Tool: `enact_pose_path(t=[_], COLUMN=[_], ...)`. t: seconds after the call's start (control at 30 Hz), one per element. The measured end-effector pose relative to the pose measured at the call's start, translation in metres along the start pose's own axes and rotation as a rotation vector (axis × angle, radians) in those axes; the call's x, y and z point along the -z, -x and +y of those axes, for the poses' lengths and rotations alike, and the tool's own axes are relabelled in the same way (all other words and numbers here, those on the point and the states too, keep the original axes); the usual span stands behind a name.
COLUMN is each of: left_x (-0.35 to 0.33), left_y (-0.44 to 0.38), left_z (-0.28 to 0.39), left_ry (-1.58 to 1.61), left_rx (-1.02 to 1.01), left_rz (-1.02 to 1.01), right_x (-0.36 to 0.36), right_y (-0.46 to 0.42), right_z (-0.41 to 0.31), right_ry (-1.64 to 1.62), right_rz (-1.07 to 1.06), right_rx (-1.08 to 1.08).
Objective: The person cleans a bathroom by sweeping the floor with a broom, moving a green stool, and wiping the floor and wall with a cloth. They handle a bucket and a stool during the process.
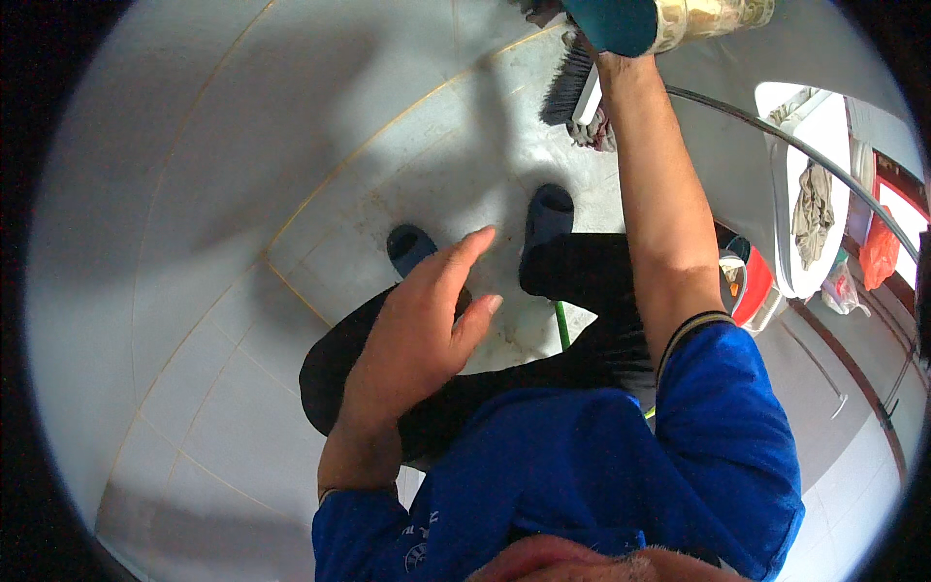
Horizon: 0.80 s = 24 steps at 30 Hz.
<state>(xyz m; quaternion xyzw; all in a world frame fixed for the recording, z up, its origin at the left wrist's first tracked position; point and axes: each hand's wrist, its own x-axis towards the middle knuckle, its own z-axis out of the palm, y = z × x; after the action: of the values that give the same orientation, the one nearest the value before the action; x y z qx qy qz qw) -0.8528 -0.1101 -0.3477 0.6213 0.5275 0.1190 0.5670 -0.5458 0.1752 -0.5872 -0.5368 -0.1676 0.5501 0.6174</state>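
Observation:
My left hand is in front of my left knee, holding nothing, with its thumb and fingers apart. My right forearm reaches up to the top of the view. There the right hand is hidden behind a teal object with a cream patterned part, so its grip does not show. Near the right wrist is a broom head with black bristles and a white back. A crumpled grey and reddish rag lies beside the broom. Below my hands, my feet are in dark blue slippers on the tiled floor.
Pale tiled wall curves around the left. To the right stand a white basin with a grey cloth on it, a red bucket, and an orange-red plastic bag. A grey hose crosses there. A green stick shows below my right knee.

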Motion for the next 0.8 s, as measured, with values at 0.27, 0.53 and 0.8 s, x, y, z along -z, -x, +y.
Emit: enact_pose_path(t=[0.27,0.53,0.8], left_x=[-0.001,0.001,-0.003], left_y=[-0.001,-0.015,-0.033], left_z=[-0.005,-0.008,-0.001], left_ry=[0.018,0.016,0.003], left_rx=[0.061,0.154,0.224], left_rz=[-0.029,-0.077,-0.121], right_x=[-0.002,-0.001,-0.002], right_y=[-0.014,-0.039,-0.030], right_z=[-0.013,0.026,0.144], right_ry=[-0.029,-0.085,-0.155], right_rz=[-0.015,0.008,0.007], right_rx=[0.057,0.036,-0.242])
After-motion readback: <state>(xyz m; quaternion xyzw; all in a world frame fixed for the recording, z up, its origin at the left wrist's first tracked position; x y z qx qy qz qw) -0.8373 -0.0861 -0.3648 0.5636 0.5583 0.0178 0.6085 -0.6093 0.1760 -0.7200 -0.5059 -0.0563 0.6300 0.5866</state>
